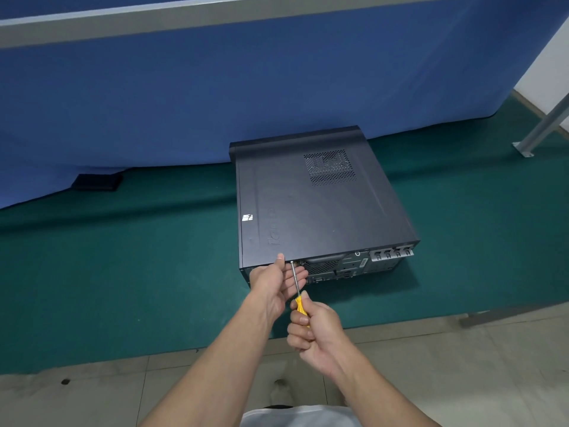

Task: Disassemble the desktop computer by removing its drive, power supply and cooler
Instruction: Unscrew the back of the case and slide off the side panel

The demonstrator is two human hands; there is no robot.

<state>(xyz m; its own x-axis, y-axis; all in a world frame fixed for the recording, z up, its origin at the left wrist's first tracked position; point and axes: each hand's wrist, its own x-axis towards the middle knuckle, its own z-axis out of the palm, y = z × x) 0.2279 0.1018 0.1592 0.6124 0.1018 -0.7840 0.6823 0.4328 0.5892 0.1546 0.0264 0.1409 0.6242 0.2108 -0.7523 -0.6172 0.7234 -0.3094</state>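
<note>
The computer (320, 208) lies flat on the green tabletop (123, 272), a little right of the middle, with its back panel (345, 266) turned toward the person and its far end close to the blue partition (215, 103). Its dark cover is on, so whatever is inside is hidden. Only a vent grille (329, 166) near the far right corner shows some pale shapes behind the holes. A small sticker (247, 217) sits near the left edge of the cover, and a row of grey slot brackets (391, 254) shows at the right end of the back panel.

The left hand (274, 282) is at the near left corner of the computer, with the thumb laid on the top edge and the fingers stretched out fairly straight against the back panel, just under the shaft of the screwdriver (297, 285). The right hand (314, 331) is curled tight round its yellow handle, nearer the person. The tip meets the top left corner of the back panel.

A small black block (95, 181) lies well to the left at the foot of the partition. A slanted grey metal post (542, 124) with a foot plate stands far right. Pale floor tiles (462, 365) run along the near side of the tabletop.
</note>
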